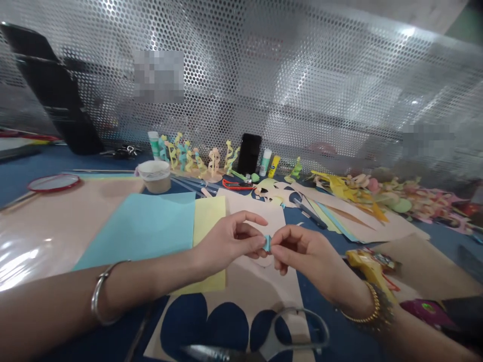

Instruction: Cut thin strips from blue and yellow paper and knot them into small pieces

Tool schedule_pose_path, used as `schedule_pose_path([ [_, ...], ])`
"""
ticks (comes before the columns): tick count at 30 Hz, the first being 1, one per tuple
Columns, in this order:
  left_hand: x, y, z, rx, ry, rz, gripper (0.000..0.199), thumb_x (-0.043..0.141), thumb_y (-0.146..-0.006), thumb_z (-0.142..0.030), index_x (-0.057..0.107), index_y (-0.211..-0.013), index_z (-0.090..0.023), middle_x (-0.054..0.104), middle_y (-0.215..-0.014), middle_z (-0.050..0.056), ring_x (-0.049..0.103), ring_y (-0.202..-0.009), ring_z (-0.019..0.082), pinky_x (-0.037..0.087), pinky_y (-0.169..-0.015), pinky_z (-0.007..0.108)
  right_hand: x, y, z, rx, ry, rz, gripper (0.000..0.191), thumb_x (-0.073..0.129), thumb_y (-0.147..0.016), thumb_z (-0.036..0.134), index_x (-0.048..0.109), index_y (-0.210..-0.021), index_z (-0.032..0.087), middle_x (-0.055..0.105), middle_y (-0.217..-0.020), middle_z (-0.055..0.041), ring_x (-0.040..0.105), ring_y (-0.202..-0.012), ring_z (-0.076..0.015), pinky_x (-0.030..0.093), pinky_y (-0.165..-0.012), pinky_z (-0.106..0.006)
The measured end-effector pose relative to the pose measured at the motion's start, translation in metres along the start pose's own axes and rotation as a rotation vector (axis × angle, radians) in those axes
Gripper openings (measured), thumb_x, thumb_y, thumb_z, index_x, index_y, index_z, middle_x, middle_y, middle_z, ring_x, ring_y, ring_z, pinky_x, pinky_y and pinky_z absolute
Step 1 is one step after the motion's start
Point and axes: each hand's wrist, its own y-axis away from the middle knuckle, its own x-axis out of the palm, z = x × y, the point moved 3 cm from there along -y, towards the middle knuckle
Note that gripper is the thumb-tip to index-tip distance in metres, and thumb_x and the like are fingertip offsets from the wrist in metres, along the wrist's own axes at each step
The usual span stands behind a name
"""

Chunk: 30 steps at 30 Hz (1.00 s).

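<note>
A small strip of blue paper sits pinched between both hands, above the middle of the table. The left hand grips one end between thumb and fingertips, its other fingers loosely curled. The right hand closes on the other end the same way, so the two hands nearly touch. A silver bangle circles the left wrist, and gold bangles circle the right.

Under the left forearm lie a blue sheet and a yellow sheet. A peach card with dark blue rounded cutouts lies below both hands, and scissors rest near its lower edge. A yellow glue gun lies just beyond the right hand.

Farther off stand a paper cup, a red cutter, a phone, two glue sticks and curled paper figures, before a perforated metal sheet. Labels on the glue sticks and glue gun are too small to read.
</note>
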Motion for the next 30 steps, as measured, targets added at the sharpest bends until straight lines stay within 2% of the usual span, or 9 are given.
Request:
schedule_pose_path([
  [2, -0.007, 0.001, 0.003, -0.013, -0.012, -0.008, 0.025, 0.068, -0.079, -0.020, 0.055, -0.101, -0.016, 0.067, -0.069, -0.001, 0.065, -0.063, 0.012, 0.051, -0.064, 0.024, 0.003, -0.005, 0.001, -0.024, 0.071, 0.031, 0.012, 0.063, -0.081, 0.028, 0.058, -0.081, 0.017, 0.060, -0.062, 0.0031, 0.055, -0.056, -0.0091, 0.049, -0.057, -0.023],
  [5, -0.016, 0.004, 0.009, -0.063, -0.019, 0.000, 0.023, 0.067, -0.080, -0.019, 0.055, -0.100, -0.015, 0.066, -0.067, -0.001, 0.064, -0.061, 0.011, 0.050, -0.062, 0.023, 0.007, -0.006, 0.005, -0.143, 0.305, 0.073, 0.003, 0.063, -0.080, 0.020, 0.064, -0.080, 0.018, 0.064, -0.074, -0.0005, 0.059, -0.067, -0.0109, 0.048, -0.061, -0.022],
  [7, -0.020, 0.006, 0.012, -0.084, 0.006, 0.034, 0.024, 0.067, -0.080, -0.019, 0.055, -0.101, -0.015, 0.066, -0.068, -0.001, 0.063, -0.061, 0.010, 0.051, -0.062, 0.023, 0.009, -0.005, 0.007, -0.225, 0.424, 0.085, 0.006, 0.063, -0.079, 0.015, 0.067, -0.079, 0.018, 0.066, -0.081, -0.0017, 0.060, -0.072, -0.0113, 0.048, -0.064, -0.021],
  [9, -0.021, 0.006, 0.015, -0.092, 0.045, 0.079, 0.025, 0.067, -0.080, -0.019, 0.054, -0.101, -0.015, 0.066, -0.071, -0.001, 0.063, -0.062, 0.010, 0.051, -0.063, 0.024, 0.011, -0.003, 0.006, -0.248, 0.461, 0.084, 0.009, 0.062, -0.079, 0.012, 0.067, -0.078, 0.020, 0.067, -0.080, -0.0009, 0.060, -0.073, -0.0108, 0.047, -0.063, -0.019],
  [11, -0.021, 0.006, 0.016, -0.103, 0.070, 0.106, 0.024, 0.066, -0.081, -0.020, 0.054, -0.101, -0.016, 0.065, -0.071, -0.001, 0.063, -0.062, 0.010, 0.051, -0.063, 0.024, 0.011, -0.002, 0.003, -0.215, 0.454, 0.072, 0.011, 0.063, -0.078, 0.011, 0.066, -0.078, 0.021, 0.067, -0.079, 0.0006, 0.061, -0.073, -0.0102, 0.048, -0.065, -0.018],
  [16, -0.021, 0.003, 0.018, -0.117, 0.075, 0.114, 0.023, 0.065, -0.082, -0.021, 0.054, -0.101, -0.016, 0.066, -0.074, 0.000, 0.064, -0.063, 0.011, 0.051, -0.064, 0.025, 0.007, -0.001, -0.007, -0.075, 0.359, 0.068, 0.018, 0.058, -0.082, 0.014, 0.062, -0.094, 0.027, 0.068, -0.081, 0.0039, 0.064, -0.069, -0.0089, 0.050, -0.065, -0.018],
  [20, -0.020, 0.005, 0.018, -0.108, 0.076, 0.080, 0.020, 0.064, -0.082, -0.018, 0.054, -0.100, -0.017, 0.066, -0.069, -0.002, 0.063, -0.062, 0.010, 0.051, -0.062, 0.023, 0.007, -0.002, -0.007, -0.100, 0.404, 0.036, 0.008, 0.062, -0.080, 0.016, 0.063, -0.082, 0.024, 0.067, -0.080, 0.0019, 0.062, -0.072, -0.0108, 0.049, -0.065, -0.019],
  [24, -0.017, 0.007, 0.016, -0.092, 0.052, 0.023, 0.020, 0.065, -0.081, -0.017, 0.056, -0.099, -0.018, 0.067, -0.067, -0.003, 0.063, -0.062, 0.009, 0.051, -0.062, 0.020, 0.011, -0.001, -0.009, -0.059, 0.302, -0.023, 0.002, 0.060, -0.081, 0.020, 0.062, -0.081, 0.022, 0.065, -0.075, 0.0008, 0.060, -0.064, -0.0103, 0.049, -0.057, -0.019],
  [30, -0.017, 0.008, 0.015, -0.075, 0.065, -0.027, 0.023, 0.068, -0.079, -0.018, 0.056, -0.100, -0.019, 0.069, -0.069, -0.002, 0.068, -0.066, 0.012, 0.054, -0.065, 0.023, 0.015, -0.001, -0.010, -0.008, 0.151, -0.109, 0.007, 0.063, -0.081, 0.026, 0.062, -0.079, 0.019, 0.060, -0.063, 0.0027, 0.055, -0.054, -0.0083, 0.047, -0.051, -0.018],
])
